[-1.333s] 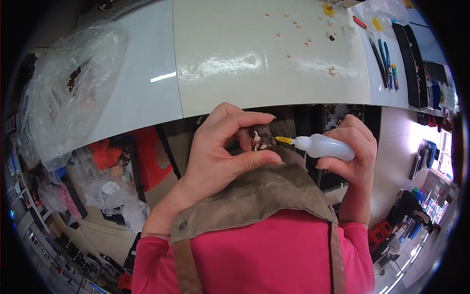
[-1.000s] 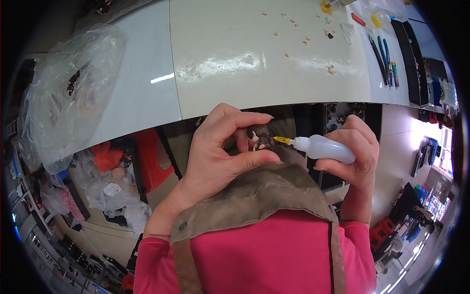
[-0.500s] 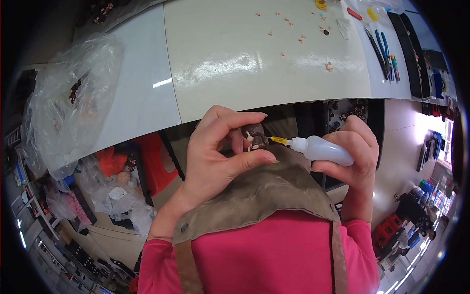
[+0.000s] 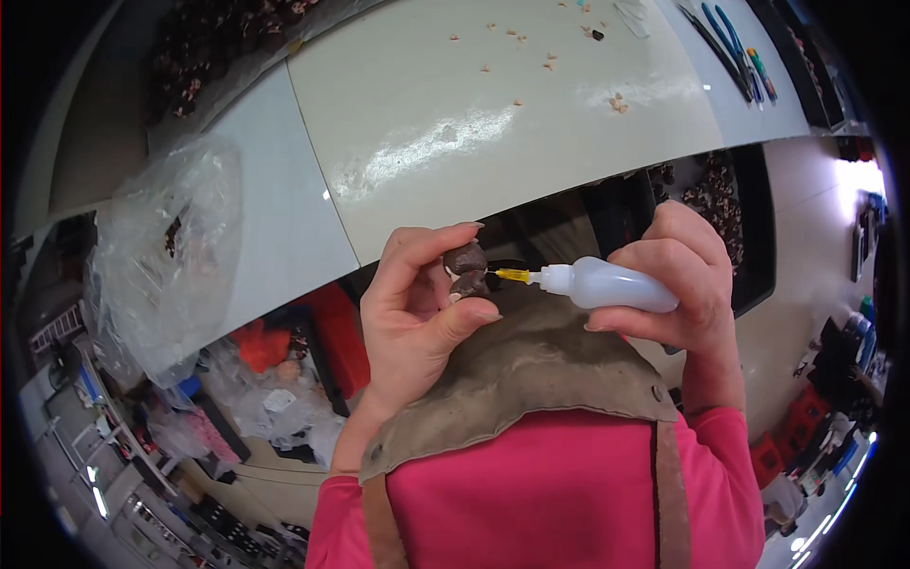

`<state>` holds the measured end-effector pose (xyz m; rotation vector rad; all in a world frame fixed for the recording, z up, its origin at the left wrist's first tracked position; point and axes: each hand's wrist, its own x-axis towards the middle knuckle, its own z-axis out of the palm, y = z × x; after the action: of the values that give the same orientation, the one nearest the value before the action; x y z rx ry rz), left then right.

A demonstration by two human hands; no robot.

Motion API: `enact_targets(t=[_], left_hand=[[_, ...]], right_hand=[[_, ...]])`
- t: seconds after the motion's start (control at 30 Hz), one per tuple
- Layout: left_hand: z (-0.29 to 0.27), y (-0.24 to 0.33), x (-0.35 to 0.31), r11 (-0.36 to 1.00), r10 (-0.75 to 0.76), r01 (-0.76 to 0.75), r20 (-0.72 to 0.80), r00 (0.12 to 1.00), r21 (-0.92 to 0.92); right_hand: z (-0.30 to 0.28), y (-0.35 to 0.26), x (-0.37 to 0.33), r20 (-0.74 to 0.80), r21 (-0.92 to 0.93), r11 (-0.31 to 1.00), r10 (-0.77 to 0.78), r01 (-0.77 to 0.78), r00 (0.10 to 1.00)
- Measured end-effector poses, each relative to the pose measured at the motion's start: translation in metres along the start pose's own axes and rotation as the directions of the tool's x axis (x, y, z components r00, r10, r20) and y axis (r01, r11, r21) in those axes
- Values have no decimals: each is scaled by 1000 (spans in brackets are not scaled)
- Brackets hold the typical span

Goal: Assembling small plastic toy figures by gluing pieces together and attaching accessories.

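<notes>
Between the thumb and fingers of my left hand [image 4: 403,313] is a small dark brown figurine [image 4: 465,258] with two rounded lumps and a bit of cream colour. My right hand [image 4: 690,280] is wrapped round a translucent white squeeze bottle [image 4: 618,284], held nearly level. The bottle's yellow needle tip [image 4: 513,276] points left at the figurine's right side. Whether the tip touches it, I cannot tell. Both hands are above my brown apron [image 4: 531,351], just in front of the table edge.
Small cream pieces [image 4: 618,103] are scattered on the white table [image 4: 417,85]. Pliers [image 4: 728,33] lie at the far right. A clear plastic bag [image 4: 171,237] sits on the left. A black tray [image 4: 758,228] with many brown pieces stands right of the table edge.
The figurine has turned in my left hand, so its brown lumps show more and its cream part less. The bottle stays pointed at it. The whole view has shifted and tilted.
</notes>
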<state>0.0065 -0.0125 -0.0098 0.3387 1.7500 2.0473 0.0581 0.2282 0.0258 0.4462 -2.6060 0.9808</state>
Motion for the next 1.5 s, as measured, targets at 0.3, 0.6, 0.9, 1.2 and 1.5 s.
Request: enact_targets(t=[0.3, 0.6, 0.9, 1.2, 1.5], left_hand=[[17, 3, 0, 962, -115, 79, -124, 986, -262], [22, 4, 6, 946, -124, 68, -161, 979, -316], [26, 12, 10, 940, -81, 30, -136, 987, -341], [7, 19, 13, 881, -211, 221, 71, 975, -419], [28, 50, 49, 931, -320, 334, 110, 941, -147]], right_hand=[[5, -1, -4, -118, 25, 999, -35, 38, 992], [10, 2, -6, -158, 48, 998, -32, 40, 987], [8, 7, -10, -163, 64, 998, 13, -2, 987], [-23, 82, 32, -280, 521, 763, 576, -382, 768], [-37, 171, 76, -453, 180, 850, 519, -495, 725]])
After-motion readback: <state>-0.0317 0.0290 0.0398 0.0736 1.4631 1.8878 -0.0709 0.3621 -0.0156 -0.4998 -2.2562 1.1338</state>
